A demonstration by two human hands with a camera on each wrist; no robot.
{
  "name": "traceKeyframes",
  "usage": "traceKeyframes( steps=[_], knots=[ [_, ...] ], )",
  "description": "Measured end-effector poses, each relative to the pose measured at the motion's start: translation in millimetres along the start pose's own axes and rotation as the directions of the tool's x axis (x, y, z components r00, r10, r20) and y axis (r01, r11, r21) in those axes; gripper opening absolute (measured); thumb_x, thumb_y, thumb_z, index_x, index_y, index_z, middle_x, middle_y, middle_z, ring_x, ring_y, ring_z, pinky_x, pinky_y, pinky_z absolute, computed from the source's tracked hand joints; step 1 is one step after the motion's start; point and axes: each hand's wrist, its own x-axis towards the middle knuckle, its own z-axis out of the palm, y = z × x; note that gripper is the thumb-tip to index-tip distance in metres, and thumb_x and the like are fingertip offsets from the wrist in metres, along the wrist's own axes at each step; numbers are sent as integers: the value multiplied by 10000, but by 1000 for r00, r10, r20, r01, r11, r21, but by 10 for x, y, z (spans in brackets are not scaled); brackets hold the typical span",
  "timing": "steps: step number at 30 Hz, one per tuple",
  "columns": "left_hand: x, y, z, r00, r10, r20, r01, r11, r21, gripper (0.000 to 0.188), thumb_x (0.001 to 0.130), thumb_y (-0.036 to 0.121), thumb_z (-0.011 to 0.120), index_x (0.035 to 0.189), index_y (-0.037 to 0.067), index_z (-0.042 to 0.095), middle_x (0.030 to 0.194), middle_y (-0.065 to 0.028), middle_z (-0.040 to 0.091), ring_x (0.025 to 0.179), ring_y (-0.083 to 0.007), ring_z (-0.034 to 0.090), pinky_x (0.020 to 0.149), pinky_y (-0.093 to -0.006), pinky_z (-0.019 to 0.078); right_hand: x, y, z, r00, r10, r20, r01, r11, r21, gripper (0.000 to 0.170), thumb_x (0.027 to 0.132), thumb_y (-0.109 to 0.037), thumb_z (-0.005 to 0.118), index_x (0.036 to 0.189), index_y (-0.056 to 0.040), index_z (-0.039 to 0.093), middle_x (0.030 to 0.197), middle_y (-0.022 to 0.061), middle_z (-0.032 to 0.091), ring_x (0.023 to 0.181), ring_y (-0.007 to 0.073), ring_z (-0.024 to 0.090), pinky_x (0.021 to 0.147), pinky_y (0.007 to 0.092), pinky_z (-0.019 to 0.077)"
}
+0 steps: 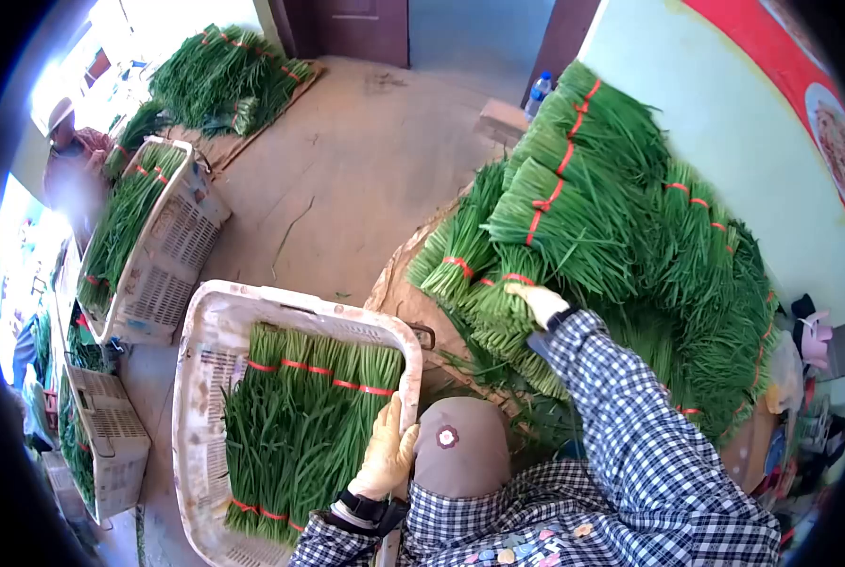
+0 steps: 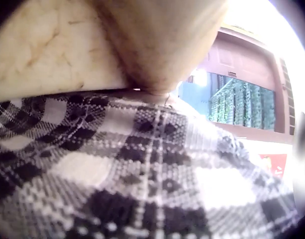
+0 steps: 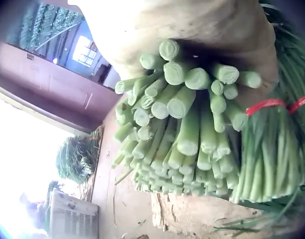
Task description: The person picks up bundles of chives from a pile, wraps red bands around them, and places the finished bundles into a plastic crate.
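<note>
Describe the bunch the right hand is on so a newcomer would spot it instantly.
In the head view, find the big green heap beside the pale wall. In its lower-left part, follow the checked sleeve to the gloved right hand. The bunch it grips, tied with a red band, is the only one in the heap with a hand on it.

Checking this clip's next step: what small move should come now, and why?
Probably lift the red-banded bundle from the pile toward the crate: the right hand grips it, the left hand rests on the crate, and similar bundles lie inside.
</note>
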Motion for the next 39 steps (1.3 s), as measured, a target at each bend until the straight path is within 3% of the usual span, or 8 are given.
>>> traceKeyframes(
  steps=[11, 15, 19, 23, 25, 27, 33, 39],
  knots=[
    [39, -94, 6, 984, 0, -177, 51, 958, 283, 559, 1019, 208, 672, 1487, -33, 484, 1378, -299, 594, 1240, -455, 605, 1046, -488, 505, -2535, 186, -925, 831, -103, 547, -481, 362, 799, 434, 1102, -270, 555, 1433, 9, 594, 1365, 157, 694, 1208, 267, 691, 1105, 430, 527],
    [117, 740, -319, 944, 101, -315, -144, 983, -116, 413, 1021, 95, 650, 1407, -31, 577, 1299, -188, 636, 1158, -322, 632, 1028, -412, 504, -3484, 199, -1086, 924, -35, 380, -310, 511, 802, 437, 1096, -293, 576, 1411, 8, 614, 1344, 139, 708, 1173, 208, 704, 1065, 370, 546],
    [73, 1825, -175, 910, 119, 398, 98, 870, -483, 488, 1099, 280, 564, 1506, 12, 519, 1467, -145, 587, 1323, -266, 583, 1117, -384, 471, -4079, 141, -1076, 915, -244, 322, -90, 654, 751, 452, 1086, -332, 574, 1374, 11, 634, 1267, 106, 736, 1083, 197, 720, 978, 354, 566],
    [173, 1914, 642, 612, 271, 743, 596, 459, -658, 818, 1074, 630, 426, 1633, 43, 321, 1614, -184, 451, 1448, -326, 487, 1222, -458, 367, -4241, 278, -933, 876, -368, 313, 19, 674, 739, 515, 1060, -388, 598, 1382, 13, 618, 1250, 100, 733, 1053, 180, 716, 948, 340, 565],
    [379, 1888, 1492, 823, 322, 468, 392, 274, -878, 729, 1086, 596, 435, 1580, 61, 426, 1529, -224, 535, 1407, -393, 515, 1164, -594, 423, -4317, 290, -696, 868, -397, 298, 46, 662, 748, 592, 1062, -426, 599, 1463, 8, 560, 1273, 83, 719, 1107, 188, 699, 988, 339, 545],
    [510, 2183, 1425, 756, 232, 612, 647, -409, -644, 791, 1032, 663, 492, 1551, 66, 467, 1529, -221, 534, 1378, -413, 534, 1158, -643, 422, -4344, 310, -620, 919, -327, 220, 182, 847, 500, 624, 1069, -463, 587, 1498, -12, 540, 1321, 86, 699, 1169, 192, 672, 1023, 337, 527],
    [636, 2026, 1547, 848, 12, 529, 507, -310, -805, 671, 984, 546, 692, 1432, 60, 581, 1370, -163, 665, 1239, -367, 640, 1096, -581, 510, -4678, 535, -771, 975, -198, -102, 207, 975, 84, 664, 1030, -525, 628, 1528, -98, 523, 1375, 138, 672, 1264, 226, 641, 1100, 389, 504],
    [744, 1825, 1672, 864, -36, 503, 467, -319, -825, 532, 979, 412, 758, 1351, 52, 636, 1305, -135, 706, 1175, -310, 674, 1058, -502, 541, -4779, 166, -562, 801, -569, -185, 543, 821, -176, 545, 992, -320, 737, 1478, -131, 576, 1272, 81, 706, 1187, 204, 665, 1086, 365, 511]
  ],
)
